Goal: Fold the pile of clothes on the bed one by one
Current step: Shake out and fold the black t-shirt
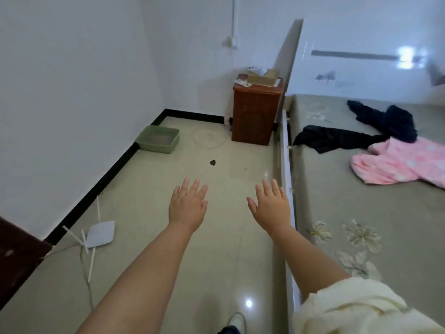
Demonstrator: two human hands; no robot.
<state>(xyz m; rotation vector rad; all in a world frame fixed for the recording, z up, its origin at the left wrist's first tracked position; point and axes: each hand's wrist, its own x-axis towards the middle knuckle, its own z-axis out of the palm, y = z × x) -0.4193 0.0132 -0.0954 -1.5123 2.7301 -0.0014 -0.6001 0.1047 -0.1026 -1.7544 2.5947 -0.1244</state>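
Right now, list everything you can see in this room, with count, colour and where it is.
dark garments: two, black and navy, far side of the bed
pink garment: one, pink, on bed beside them
bed: one, grey-green floral cover, right
cabinet: one, brown, by the headboard, clutter on top
tray: one, green, floor by wall
router: one, white, floor left
left hand: open, over floor
right hand: open, near the bed edge

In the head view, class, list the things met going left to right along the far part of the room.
Green plastic tray on the floor → brown wooden bedside cabinet → black garment on the bed → pink dotted garment.
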